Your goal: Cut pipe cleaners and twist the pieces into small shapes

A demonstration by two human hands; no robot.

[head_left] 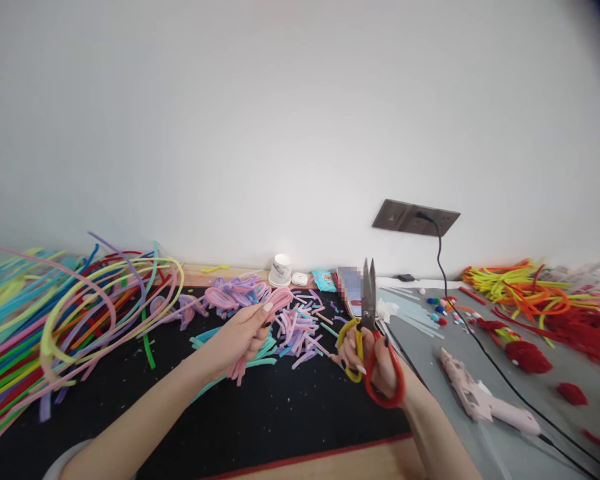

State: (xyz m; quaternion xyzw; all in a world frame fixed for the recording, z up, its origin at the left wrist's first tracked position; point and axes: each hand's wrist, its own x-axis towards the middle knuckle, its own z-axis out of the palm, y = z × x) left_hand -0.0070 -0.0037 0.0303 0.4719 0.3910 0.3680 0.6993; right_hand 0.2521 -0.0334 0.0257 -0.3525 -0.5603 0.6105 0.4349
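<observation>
My left hand (245,337) is closed around a bundle of pink pipe cleaners (279,300), looped at the top, with loose ends below the fist. In my right hand (373,363) is a pair of scissors (369,300), one handle yellow and the other red. Their blades point up and look slightly apart, with nothing between them. Short cut lilac and pink pieces (297,330) lie in a pile between my hands. Behind my left hand are purple and pink looped pipe cleaners (230,293), and turquoise ones (265,353) lie under it.
Long multicoloured pipe cleaners (95,320) spread over the left side of the black mat (280,420). Near the wall stand a paper cup (281,268) and a phone (351,290). A corded glue gun (485,400) lies on the right, near red and yellow pipe cleaners (530,297).
</observation>
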